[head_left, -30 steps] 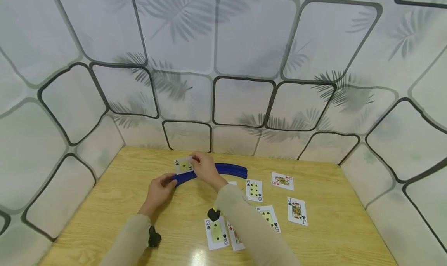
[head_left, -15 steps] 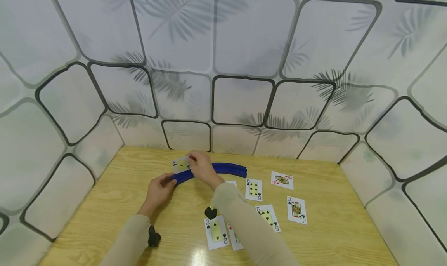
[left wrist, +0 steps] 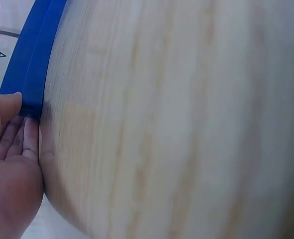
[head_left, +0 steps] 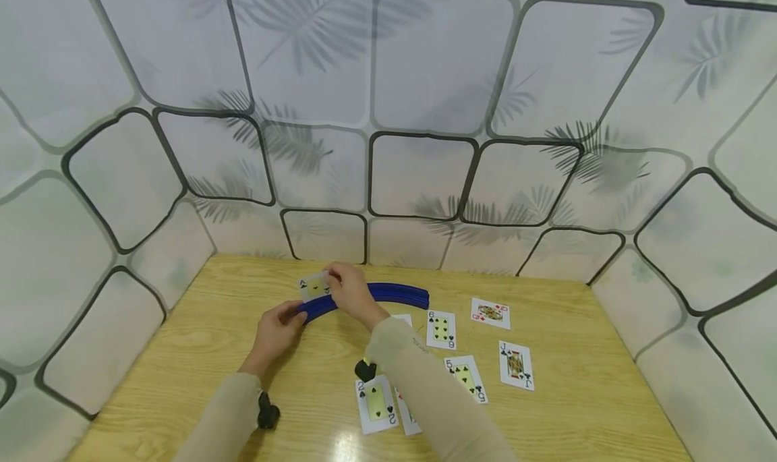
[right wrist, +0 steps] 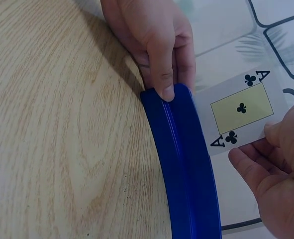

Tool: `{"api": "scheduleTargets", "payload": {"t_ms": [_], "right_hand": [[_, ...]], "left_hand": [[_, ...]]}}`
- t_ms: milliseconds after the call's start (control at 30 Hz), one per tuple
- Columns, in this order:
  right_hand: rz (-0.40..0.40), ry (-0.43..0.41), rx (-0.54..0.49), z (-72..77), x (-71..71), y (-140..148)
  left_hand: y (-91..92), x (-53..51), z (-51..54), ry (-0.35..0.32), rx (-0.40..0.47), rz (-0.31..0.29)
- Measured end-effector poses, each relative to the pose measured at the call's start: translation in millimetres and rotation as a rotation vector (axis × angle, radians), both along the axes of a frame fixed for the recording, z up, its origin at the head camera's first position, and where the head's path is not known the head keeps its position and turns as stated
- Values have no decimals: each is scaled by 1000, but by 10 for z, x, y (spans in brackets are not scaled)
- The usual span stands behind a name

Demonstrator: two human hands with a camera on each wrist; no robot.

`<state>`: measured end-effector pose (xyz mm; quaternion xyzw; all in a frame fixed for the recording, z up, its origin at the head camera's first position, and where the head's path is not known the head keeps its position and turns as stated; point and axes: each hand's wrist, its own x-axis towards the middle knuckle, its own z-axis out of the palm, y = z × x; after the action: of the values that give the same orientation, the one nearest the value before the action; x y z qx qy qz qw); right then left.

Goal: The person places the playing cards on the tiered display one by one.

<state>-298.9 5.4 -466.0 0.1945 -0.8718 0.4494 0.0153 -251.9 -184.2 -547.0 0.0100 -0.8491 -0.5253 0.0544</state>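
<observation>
A blue curved card holder (head_left: pixel 402 295) lies toward the back of the wooden table. At its left end my left hand (head_left: pixel 278 332) grips it, the thumb on top and the other fingers beneath, as the left wrist view shows. My right hand (head_left: pixel 353 295) pinches the ace of clubs (right wrist: pixel 254 90) by a corner, between thumb and fingers. In the right wrist view the card stands face toward me, close behind the left end of the holder (right wrist: pixel 184 159). Whether its lower edge touches the holder or sits in the groove I cannot tell.
Face-up on the table (head_left: pixel 577 401) lie the six of spades (head_left: pixel 441 330), five of clubs (head_left: pixel 466 380), two of spades (head_left: pixel 376 405), jack of clubs (head_left: pixel 516 366) and queen of diamonds (head_left: pixel 491 313). My right arm partly covers two more cards. Patterned walls stand around the table.
My right hand and the ace of clubs have shifted slightly to the left, then stayed nearly still over the last half second. The left hand keeps its hold on the card holder.
</observation>
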Motion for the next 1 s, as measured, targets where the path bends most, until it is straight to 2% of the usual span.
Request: {"api": "scheduleTargets", "payload": {"t_ms": [500, 1000], "right_hand": [[4, -6, 25, -30, -9, -12], [2, -54, 22, -86, -12, -14]], "left_hand": [[-4, -11, -20, 31, -12, -3], [-5, -3, -22, 34, -12, -2]]}}
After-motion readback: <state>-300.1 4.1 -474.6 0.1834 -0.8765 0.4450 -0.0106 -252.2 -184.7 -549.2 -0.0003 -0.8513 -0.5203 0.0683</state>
